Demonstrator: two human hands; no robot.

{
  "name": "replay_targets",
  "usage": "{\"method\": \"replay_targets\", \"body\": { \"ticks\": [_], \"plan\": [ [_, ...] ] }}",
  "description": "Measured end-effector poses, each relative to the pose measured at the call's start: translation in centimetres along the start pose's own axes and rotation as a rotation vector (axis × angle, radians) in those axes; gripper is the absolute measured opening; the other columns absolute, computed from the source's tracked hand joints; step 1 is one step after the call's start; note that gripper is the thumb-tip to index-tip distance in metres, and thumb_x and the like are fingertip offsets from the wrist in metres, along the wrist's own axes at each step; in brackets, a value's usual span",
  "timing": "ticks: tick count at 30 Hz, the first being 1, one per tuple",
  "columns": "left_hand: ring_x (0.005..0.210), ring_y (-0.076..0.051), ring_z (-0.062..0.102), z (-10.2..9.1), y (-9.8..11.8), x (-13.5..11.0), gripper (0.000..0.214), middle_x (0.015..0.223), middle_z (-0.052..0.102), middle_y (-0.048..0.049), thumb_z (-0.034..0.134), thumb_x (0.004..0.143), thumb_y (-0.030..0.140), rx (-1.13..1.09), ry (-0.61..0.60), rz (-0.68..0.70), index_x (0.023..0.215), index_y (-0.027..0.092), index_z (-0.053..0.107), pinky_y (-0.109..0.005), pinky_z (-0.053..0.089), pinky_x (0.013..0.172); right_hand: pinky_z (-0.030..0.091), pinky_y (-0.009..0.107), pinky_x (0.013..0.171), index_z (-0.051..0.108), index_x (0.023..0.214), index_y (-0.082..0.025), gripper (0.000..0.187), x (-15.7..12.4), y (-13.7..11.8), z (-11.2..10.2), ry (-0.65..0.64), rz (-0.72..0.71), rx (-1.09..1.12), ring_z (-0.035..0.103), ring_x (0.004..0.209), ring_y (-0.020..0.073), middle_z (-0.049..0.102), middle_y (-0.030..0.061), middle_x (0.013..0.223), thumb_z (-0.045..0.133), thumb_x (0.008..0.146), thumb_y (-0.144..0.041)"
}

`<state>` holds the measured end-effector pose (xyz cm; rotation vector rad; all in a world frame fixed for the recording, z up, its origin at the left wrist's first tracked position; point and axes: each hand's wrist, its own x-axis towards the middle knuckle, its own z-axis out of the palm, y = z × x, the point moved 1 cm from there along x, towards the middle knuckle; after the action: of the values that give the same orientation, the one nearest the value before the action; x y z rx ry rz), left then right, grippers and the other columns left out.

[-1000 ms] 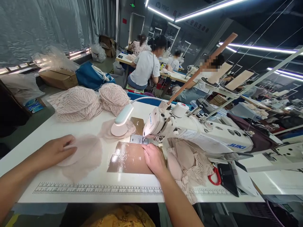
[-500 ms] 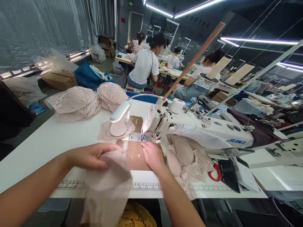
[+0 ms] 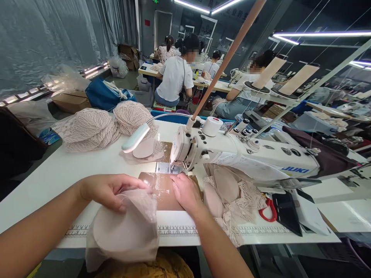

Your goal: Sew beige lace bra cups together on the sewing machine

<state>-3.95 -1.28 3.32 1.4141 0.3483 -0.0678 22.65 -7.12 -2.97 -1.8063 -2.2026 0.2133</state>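
Note:
My left hand (image 3: 108, 193) grips a beige bra cup (image 3: 118, 227) by its upper edge. Sheer mesh is layered with the cup, and both hang over the table's front edge. My right hand (image 3: 187, 193) rests on the brown plate (image 3: 162, 193) just in front of the sewing machine's needle area (image 3: 173, 166). Its fingers are bent and pressed together; whether something is pinched there I cannot make out. Another cup with mesh (image 3: 144, 148) lies left of the needle, under the lamp (image 3: 135, 138). Beige cups with lace (image 3: 227, 189) are heaped right of my right hand.
Two stacks of beige lace pieces (image 3: 87, 131) stand at the table's back left. Red-handled scissors (image 3: 269, 210) and a black flat object (image 3: 286, 212) lie at the right. A printed ruler (image 3: 176, 231) runs along the front edge. Co-workers (image 3: 174, 77) sit at machines beyond.
The cup with its mesh has swung up and left in my left hand, and now shows its broad face. My right hand has stayed at about the same place. The view has shifted slightly.

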Motion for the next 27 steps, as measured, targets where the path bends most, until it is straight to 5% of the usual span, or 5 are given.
{"method": "replay_targets", "body": {
  "ticks": [3,7,12,17,27],
  "plan": [
    [0.106,-0.025,0.062,0.0,-0.2,2.8,0.065,0.124,0.063,-0.0076,0.070,0.073,0.034,0.158,0.027,0.042,0.134,0.018,0.052,-0.025,0.050,0.082,0.047,0.028,0.078,0.070,0.108,-0.022,0.030,-0.3,0.1,-0.3,0.102,0.038,0.128,0.065,0.087,0.0189,0.072,0.0050,0.095,0.046,0.092,-0.017],
    [0.098,-0.024,0.064,-0.6,-1.2,6.9,0.047,0.111,0.068,-0.0049,0.060,0.073,0.022,0.538,0.345,-0.059,0.120,0.019,0.059,-0.027,0.050,0.079,0.043,0.024,0.068,0.069,0.082,-0.021,0.032,-1.0,0.1,-0.8,0.249,-0.029,0.276,0.060,0.071,0.0145,0.068,0.0021,0.074,0.041,0.096,-0.027],
    [0.080,-0.022,0.063,-0.4,-1.3,8.9,0.033,0.091,0.067,-0.0036,0.058,0.070,0.023,0.755,0.478,-0.106,0.103,0.017,0.062,-0.026,0.045,0.064,0.035,0.024,0.060,0.062,0.062,-0.020,0.037,-1.3,-0.3,-0.3,0.063,-0.325,0.211,0.052,0.060,0.0124,0.061,-0.0002,0.060,0.046,0.093,-0.030],
    [0.065,-0.018,0.051,-1.1,-1.5,9.6,0.006,0.070,0.056,-0.0023,0.053,0.075,0.022,0.912,0.695,-0.067,0.077,0.017,0.055,-0.027,0.032,0.057,0.036,0.024,0.066,0.070,0.078,-0.021,0.026,-1.2,-0.3,0.4,-0.060,-0.322,0.189,0.058,0.070,0.0133,0.070,0.0016,0.075,0.048,0.093,-0.026],
    [0.058,-0.014,0.049,-1.3,-2.2,10.6,0.033,0.064,0.058,-0.0014,0.044,0.091,0.039,0.894,0.591,-0.046,0.074,0.015,0.060,-0.024,0.032,0.054,0.037,0.026,0.068,0.073,0.094,-0.022,0.022,-0.9,-0.1,0.1,0.029,-0.074,0.070,0.059,0.079,0.0171,0.067,0.0037,0.083,0.052,0.093,-0.029]
  ]
}}
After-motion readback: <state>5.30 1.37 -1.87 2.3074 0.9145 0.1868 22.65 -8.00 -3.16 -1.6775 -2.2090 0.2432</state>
